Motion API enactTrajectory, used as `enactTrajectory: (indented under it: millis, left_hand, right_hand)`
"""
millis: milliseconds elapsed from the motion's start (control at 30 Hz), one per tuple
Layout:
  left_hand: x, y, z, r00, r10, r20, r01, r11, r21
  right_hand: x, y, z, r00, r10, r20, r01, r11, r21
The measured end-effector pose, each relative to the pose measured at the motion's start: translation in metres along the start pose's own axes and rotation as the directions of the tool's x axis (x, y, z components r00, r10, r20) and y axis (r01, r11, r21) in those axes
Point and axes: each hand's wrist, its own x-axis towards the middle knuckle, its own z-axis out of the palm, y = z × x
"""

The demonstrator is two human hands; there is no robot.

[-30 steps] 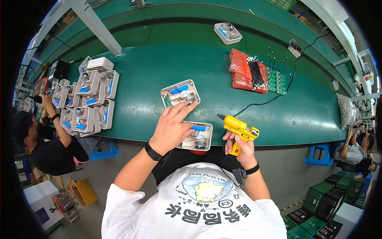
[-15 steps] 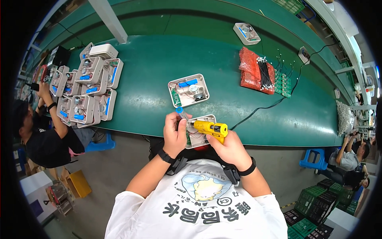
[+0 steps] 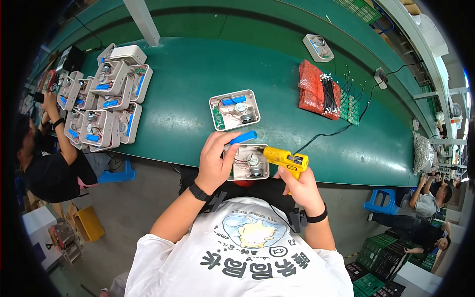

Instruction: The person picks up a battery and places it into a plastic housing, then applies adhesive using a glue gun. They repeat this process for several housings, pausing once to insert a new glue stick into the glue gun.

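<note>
While my left hand (image 3: 213, 166) pinches the blue cylindrical battery cell (image 3: 243, 137) between thumb and fingers (image 3: 223, 143), I hold it just above the upper edge of the open white plastic casing (image 3: 247, 162) at the near edge of the green bench (image 3: 198, 74). In this head view the cell is tilted, its far end pointing up and to the right, and it is not yet seated in the casing. My right hand (image 3: 299, 187) is clenched round the grip of the yellow hot-glue gun (image 3: 287, 159), whose nozzle points left over the casing's right side, close to the small round motor and the wires inside.

To do this well, I judge that the cell should be kept clear until the glue sits where it is wanted, then lowered flat and parallel to the casing's long wall, with the thin wires kept from under it. The nozzle should stay off the wires and off my left fingertips, which are very near. The gun's black cable (image 3: 326, 133) runs back across the bench and must not drag the casing.

A second open casing (image 3: 234, 109) with its blue cell already in place lies just beyond, a good pattern for position. A stack of similar casings (image 3: 101, 104) stands far to the left.
</note>
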Motion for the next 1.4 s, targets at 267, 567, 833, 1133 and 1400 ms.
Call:
enactTrajectory:
  millis: [267,567,833,1133,1400]
  left_hand:
    - [-0.014,-0.007,0.008,0.985,0.168,0.035,-0.172,0.968,0.183]
    - [-0.012,-0.002,0.01,0.996,0.091,0.008,-0.091,0.981,0.174]
    - [-0.01,0.003,0.005,0.983,0.163,0.082,-0.178,0.953,0.244]
    - [-0.003,0.004,0.0,0.993,-0.095,0.064,0.071,0.95,0.304]
    - [0.002,0.005,0.003,0.968,-0.241,0.072,0.223,0.954,0.203]
  right_hand:
    - [-0.006,0.018,0.002,0.992,-0.038,-0.117,0.024,0.993,-0.119]
    - [-0.003,0.017,-0.007,0.998,0.021,-0.057,-0.028,0.993,-0.116]
    - [-0.006,0.022,-0.014,0.999,0.016,-0.042,-0.016,1.0,-0.015]
    - [0.009,0.021,-0.009,0.999,-0.013,-0.039,0.011,0.999,-0.042]
    - [0.002,0.027,-0.006,0.985,-0.145,-0.093,0.125,0.972,-0.198]
